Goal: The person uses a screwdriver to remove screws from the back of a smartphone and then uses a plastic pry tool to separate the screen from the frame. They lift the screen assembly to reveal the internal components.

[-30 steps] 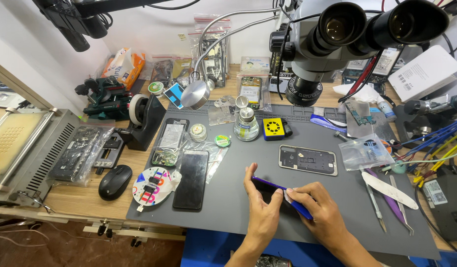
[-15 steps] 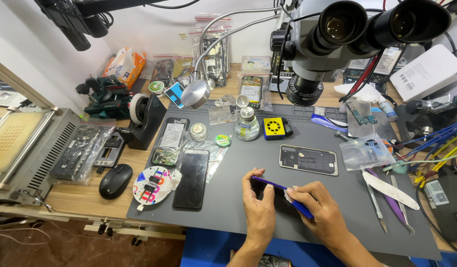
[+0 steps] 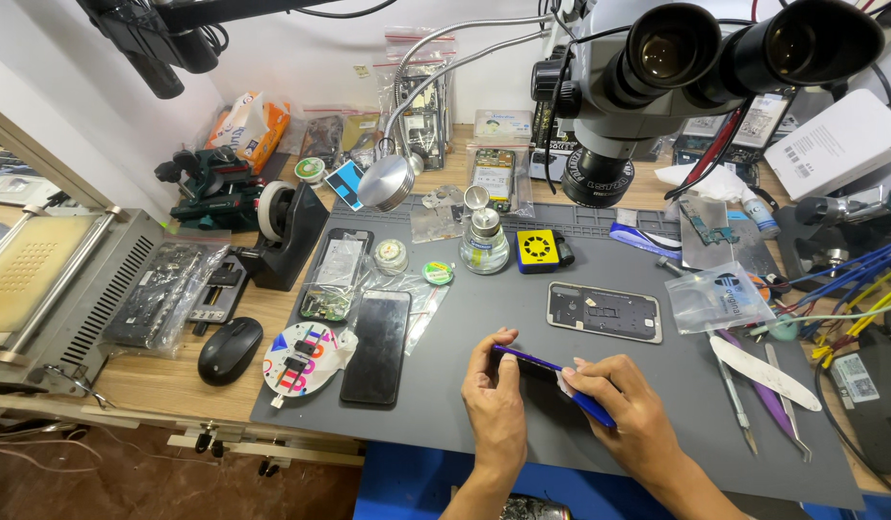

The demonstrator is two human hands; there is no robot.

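Note:
My left hand (image 3: 497,403) grips the left end of a dark phone with a blue edge (image 3: 540,363), held tilted just above the grey work mat (image 3: 455,318). My right hand (image 3: 627,409) holds the phone's right end and presses a small white wipe (image 3: 568,382) against it. A bare phone frame (image 3: 604,312) lies flat on the mat just beyond my hands. A black phone screen (image 3: 378,332) lies to the left of my left hand.
A microscope head (image 3: 657,67) hangs over the back of the mat. A glass solvent bottle (image 3: 484,243), yellow tool (image 3: 540,249), tweezers (image 3: 734,404), white spudger (image 3: 763,358), tape dispenser (image 3: 287,231) and mouse (image 3: 230,350) surround the mat. Blue cables (image 3: 850,274) lie right.
My left hand has shifted slightly along the phone's left end; the phone stays tilted in both hands. Nothing else has moved.

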